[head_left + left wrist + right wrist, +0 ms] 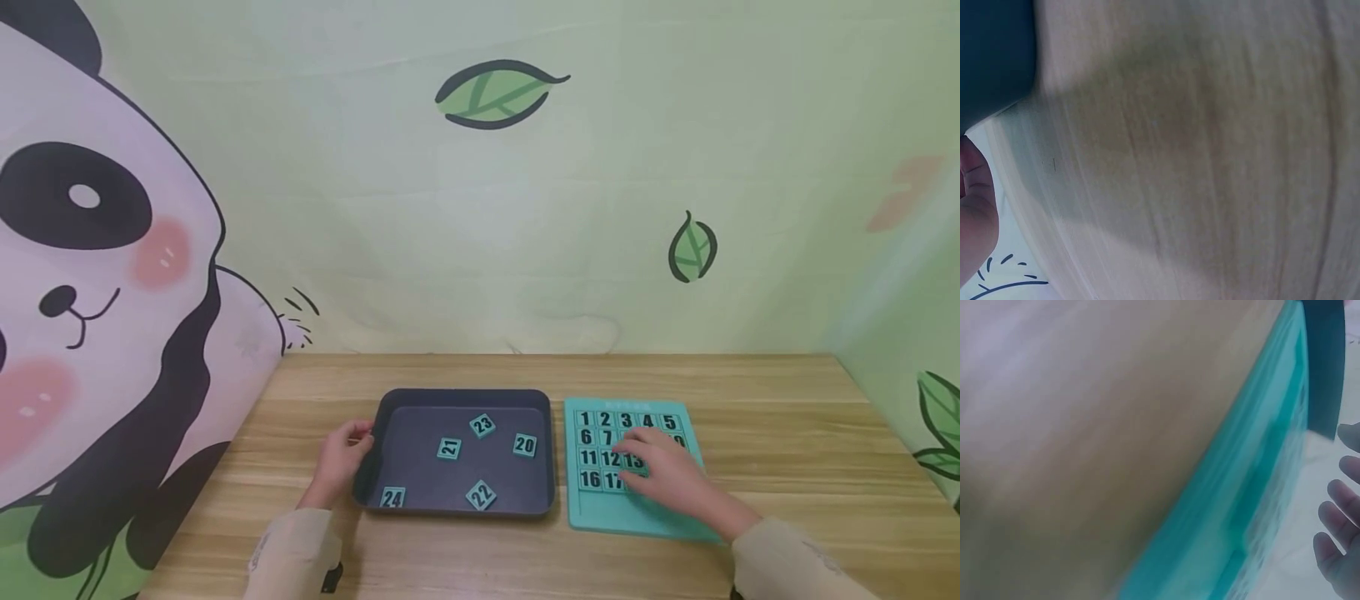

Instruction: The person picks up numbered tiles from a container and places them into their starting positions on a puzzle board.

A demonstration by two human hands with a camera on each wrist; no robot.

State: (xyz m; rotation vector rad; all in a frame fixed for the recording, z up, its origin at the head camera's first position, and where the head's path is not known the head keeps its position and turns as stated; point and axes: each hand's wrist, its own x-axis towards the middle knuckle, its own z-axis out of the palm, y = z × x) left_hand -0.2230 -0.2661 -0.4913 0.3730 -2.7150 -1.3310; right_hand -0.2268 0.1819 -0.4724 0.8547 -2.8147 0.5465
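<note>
A dark rectangular tray [465, 506] lies on the table with several loose teal number tiles in it, among them the 23 tile [482, 426] and the 22 tile [481, 495]. At its left side, my left hand [341, 458] holds the rim between thumb and fingers; the left wrist view catches only part of those fingers [979, 181] by the tray wall. Right of the tray is a teal number board [630, 521] with rows of numbered tiles. Over its right half hovers my right hand [663, 471], fingers spread and holding nothing, hiding several tiles.
Both things stand on a wood-grain table [487, 554], close side by side with a narrow gap between them. Behind rises a pale green wall cloth [375, 208] printed with leaves and a large panda [112, 275]. The cloth also covers the right side.
</note>
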